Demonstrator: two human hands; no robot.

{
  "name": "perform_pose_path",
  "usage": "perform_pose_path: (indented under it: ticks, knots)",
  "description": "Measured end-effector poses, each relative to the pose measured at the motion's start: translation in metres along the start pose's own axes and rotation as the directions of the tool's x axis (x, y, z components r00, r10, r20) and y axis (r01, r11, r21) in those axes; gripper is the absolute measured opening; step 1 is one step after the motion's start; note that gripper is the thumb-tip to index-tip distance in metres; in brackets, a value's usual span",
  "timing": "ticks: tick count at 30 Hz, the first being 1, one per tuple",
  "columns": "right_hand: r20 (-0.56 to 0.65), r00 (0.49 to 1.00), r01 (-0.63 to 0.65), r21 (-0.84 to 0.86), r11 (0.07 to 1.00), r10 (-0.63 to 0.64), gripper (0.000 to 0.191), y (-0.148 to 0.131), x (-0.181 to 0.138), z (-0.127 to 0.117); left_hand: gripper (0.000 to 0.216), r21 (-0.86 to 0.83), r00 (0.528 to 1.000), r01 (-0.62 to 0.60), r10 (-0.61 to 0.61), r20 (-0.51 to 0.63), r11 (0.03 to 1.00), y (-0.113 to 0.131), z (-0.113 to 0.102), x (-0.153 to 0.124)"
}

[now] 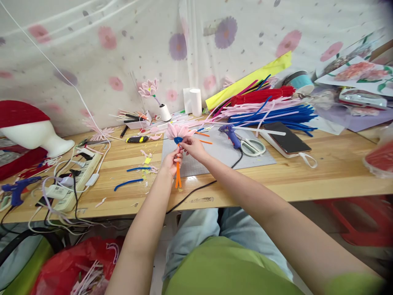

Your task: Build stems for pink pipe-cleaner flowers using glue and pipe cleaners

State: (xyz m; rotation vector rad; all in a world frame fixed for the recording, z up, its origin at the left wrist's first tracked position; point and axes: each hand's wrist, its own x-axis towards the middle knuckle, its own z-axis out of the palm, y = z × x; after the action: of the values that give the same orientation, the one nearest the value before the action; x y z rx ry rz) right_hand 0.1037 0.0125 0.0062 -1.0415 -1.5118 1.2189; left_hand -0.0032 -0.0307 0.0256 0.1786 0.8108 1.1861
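Over the left end of the grey mat (221, 155), a pink flower (181, 131) faces away from the body, its orange stems (178, 177) running back toward the mat's near edge. The left hand (171, 163) is clamped round the stems; the right hand (194, 148), nearer the blue collar (177, 140), bends in from the right (whether its fingertips pinch anything, I can't tell). More room lies left of the mat, around 2 blue offcuts (129, 184); on its right sit a glue gun (232, 136) and scissors (253, 148).

The wooden table (325, 174) (rather littered) carries a grey mat (195, 168) and power strip (87, 169).
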Motion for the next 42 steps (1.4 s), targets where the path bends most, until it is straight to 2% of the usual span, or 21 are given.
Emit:
perform_pose_path:
  ticks: [6, 11, 14, 17, 19, 22, 25, 29, 35, 42]
  knots:
    - [-0.102, 0.994, 0.021, -0.124, 0.992, -0.034, 0.028, -0.002, 0.002, 0.001, 0.019, -0.015, 1.0, 0.024, -0.024, 0.017, 1.0, -0.002, -0.001, 0.0]
    - [-0.163, 0.984, 0.033, -0.22, 0.975, -0.07, 0.032, 0.001, 0.005, 0.001, 0.018, -0.034, 1.0, 0.001, -0.001, 0.005, 0.999, -0.002, -0.001, -0.003]
    - [-0.182, 0.968, 0.108, -0.327, 0.939, -0.174, 0.027, 0.002, 0.002, 0.0, 0.017, -0.025, 0.999, -0.04, 0.039, -0.026, 0.999, -0.001, -0.001, -0.004]
    - [-0.135, 0.92, 0.269, -0.464, 0.844, -0.368, 0.018, 0.0, -0.004, 0.001, 0.017, -0.001, 0.995, -0.089, 0.089, -0.052, 0.996, -0.001, -0.001, -0.002]
    - [-0.078, 0.895, 0.331, -0.542, 0.772, -0.438, 0.017, -0.003, -0.006, 0.002, 0.017, 0.019, 0.991, -0.114, 0.115, -0.07, 0.993, -0.001, -0.001, -0.002]
    - [-0.013, 0.89, 0.354, -0.612, 0.707, -0.456, 0.017, -0.006, -0.005, 0.003, 0.017, 0.063, 0.985, -0.146, 0.151, -0.085, 0.987, -0.003, 0.001, -0.001]
    - [0.005, 0.893, 0.347, -0.643, 0.683, -0.449, 0.017, -0.007, -0.002, 0.004, 0.016, 0.105, 0.98, -0.172, 0.182, -0.086, 0.979, -0.005, 0.003, -0.001]
    - [-0.022, 0.906, 0.309, -0.649, 0.695, -0.422, 0.017, -0.007, -0.002, 0.006, 0.015, 0.158, 0.967, -0.225, 0.241, -0.086, 0.961, -0.007, 0.003, 0.0]
    - [-0.076, 0.934, 0.238, -0.596, 0.767, -0.349, 0.017, -0.008, -0.004, 0.008, 0.01, 0.23, 0.936, -0.309, 0.338, -0.095, 0.923, -0.01, -0.001, 0.005]
    - [-0.159, 0.962, 0.156, -0.345, 0.925, -0.222, 0.012, -0.004, 0.0, 0.01, 0.01, 0.237, 0.943, -0.289, 0.319, -0.098, 0.928, -0.01, 0.001, 0.003]
